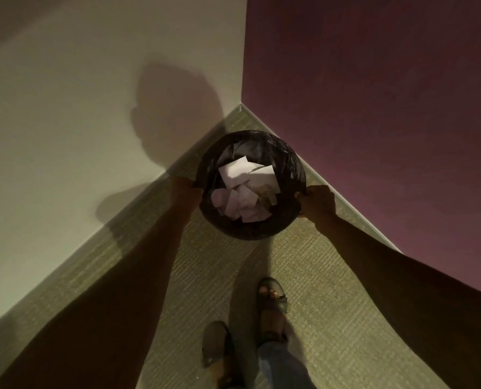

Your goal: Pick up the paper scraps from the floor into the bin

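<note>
A round bin point(288, 164) lined with a black plastic bag stands in the corner of the room. Several white paper scraps point(240, 192) lie inside it. My left hand point(184, 188) grips the bin's left rim. On the opposite side my right hand point(316, 202) grips the right rim. Both arms reach forward from the bottom of the view. No scraps show on the carpet around the bin.
A cream wall point(79, 122) runs along the left and a purple wall point(374, 108) along the right, meeting just behind the bin. Beige carpet point(318, 276) covers the floor. My two sandalled feet point(271, 301) stand close in front of the bin.
</note>
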A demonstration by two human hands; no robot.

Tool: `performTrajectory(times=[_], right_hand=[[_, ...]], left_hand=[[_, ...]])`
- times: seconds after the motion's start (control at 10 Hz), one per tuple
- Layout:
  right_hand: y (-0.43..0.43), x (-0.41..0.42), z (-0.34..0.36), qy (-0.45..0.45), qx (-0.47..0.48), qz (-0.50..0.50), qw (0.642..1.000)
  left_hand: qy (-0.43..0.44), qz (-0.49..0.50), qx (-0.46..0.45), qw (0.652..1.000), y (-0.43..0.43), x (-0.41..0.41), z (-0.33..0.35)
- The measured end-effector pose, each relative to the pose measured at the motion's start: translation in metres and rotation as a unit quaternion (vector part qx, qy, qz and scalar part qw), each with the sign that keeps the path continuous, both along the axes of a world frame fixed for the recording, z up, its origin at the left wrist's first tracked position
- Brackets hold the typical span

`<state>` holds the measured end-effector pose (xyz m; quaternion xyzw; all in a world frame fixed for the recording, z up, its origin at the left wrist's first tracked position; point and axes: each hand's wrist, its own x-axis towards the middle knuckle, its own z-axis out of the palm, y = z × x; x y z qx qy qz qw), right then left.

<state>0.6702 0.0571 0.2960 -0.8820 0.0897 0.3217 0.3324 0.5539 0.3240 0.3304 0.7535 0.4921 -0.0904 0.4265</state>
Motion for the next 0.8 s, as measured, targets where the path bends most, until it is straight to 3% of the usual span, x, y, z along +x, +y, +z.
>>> performTrajectory(times=[0.5,0.7,0.8], right_hand=[[-0.003,0.003,-0.076,-0.021,-0.047,0.035,0.998],[-0.007,-0.002,-0.072,-0.025,-0.059,0.052,0.997],[-0.003,-0.011,-0.063,-0.084,-0.101,0.098,0.987]], left_hand=[[0.054,-0.107,0.062,0.991,-0.011,-0.006,-0.088],[0.050,-0.090,0.046,0.994,-0.012,-0.006,-0.098],[0.037,-0.093,0.081,0.992,-0.020,-0.011,-0.095]])
